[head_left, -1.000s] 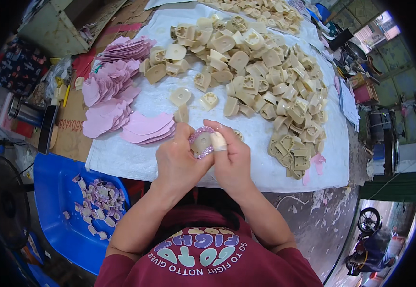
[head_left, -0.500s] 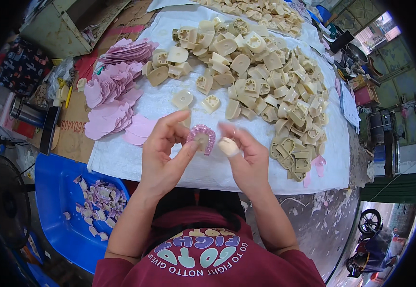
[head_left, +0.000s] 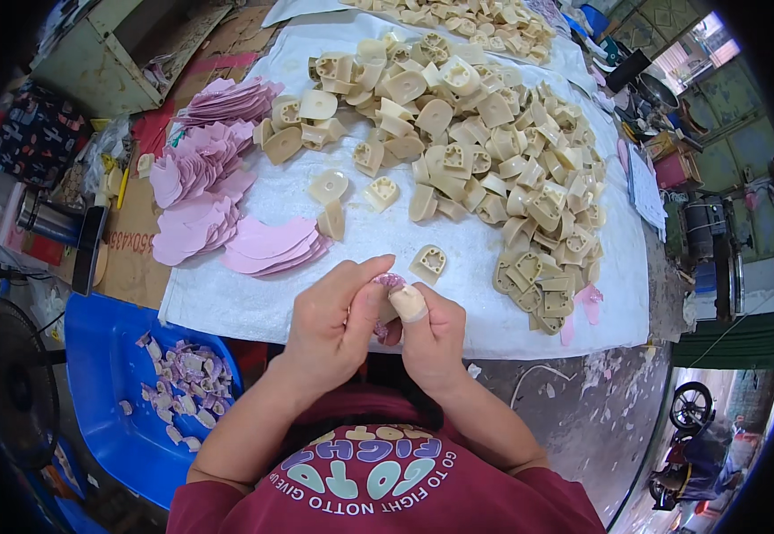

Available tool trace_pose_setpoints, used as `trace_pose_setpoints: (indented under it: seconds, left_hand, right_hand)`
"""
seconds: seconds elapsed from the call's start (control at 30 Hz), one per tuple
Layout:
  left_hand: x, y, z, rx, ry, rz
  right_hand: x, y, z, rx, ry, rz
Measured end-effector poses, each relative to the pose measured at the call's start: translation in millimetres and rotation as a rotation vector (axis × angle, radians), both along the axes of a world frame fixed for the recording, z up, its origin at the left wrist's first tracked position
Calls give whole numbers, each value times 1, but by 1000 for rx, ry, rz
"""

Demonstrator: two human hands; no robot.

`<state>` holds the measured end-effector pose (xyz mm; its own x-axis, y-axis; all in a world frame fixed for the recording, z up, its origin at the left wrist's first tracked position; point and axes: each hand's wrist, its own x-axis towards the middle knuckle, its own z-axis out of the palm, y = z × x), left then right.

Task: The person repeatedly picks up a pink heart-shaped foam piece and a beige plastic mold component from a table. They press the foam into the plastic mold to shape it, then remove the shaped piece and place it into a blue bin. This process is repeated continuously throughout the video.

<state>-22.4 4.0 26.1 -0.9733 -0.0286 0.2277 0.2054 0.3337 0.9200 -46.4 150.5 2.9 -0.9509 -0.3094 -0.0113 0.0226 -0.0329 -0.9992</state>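
Note:
Close to the table's front edge, both of my hands are closed around one small beige block like a shoe heel, wrapped in glittery pink sheet (head_left: pixel 389 281). My left hand (head_left: pixel 326 322) grips it from the left, thumb against its side. On the other side my right hand (head_left: pixel 436 343) presses with a thumb wrapped in beige tape. The fingers hide most of the piece. Just beyond them a bare beige heel block (head_left: pixel 429 262) lies on the white cloth (head_left: pixel 360 242). A fan of pink cut pieces (head_left: pixel 273 245) lies to the left.
A large heap of beige heel blocks (head_left: pixel 485 133) covers the right and far cloth. More pink stacks (head_left: pixel 195 165) stand at the left. Below them, a blue tub (head_left: pixel 102 392) holds several pink-covered blocks (head_left: pixel 186 378). A fan (head_left: pixel 8 383) stands at the far left.
My hands have come together and moved nearer my body with the pink-covered block. My right hand, apart before, now grips it too. The bare block and pink fan beyond are now uncovered.

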Motion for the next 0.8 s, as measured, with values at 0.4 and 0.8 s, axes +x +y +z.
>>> trace_pose_setpoints:
  seconds: [0.4, 0.8]
  left_hand:
    - [-4, 3, -4, 356, 93, 97]
    - [98, -145, -37, 155, 64, 753]
  right_hand:
    - [1, -24, 22, -454, -760, 225]
    - [-13, -26, -25, 18, -310, 322]
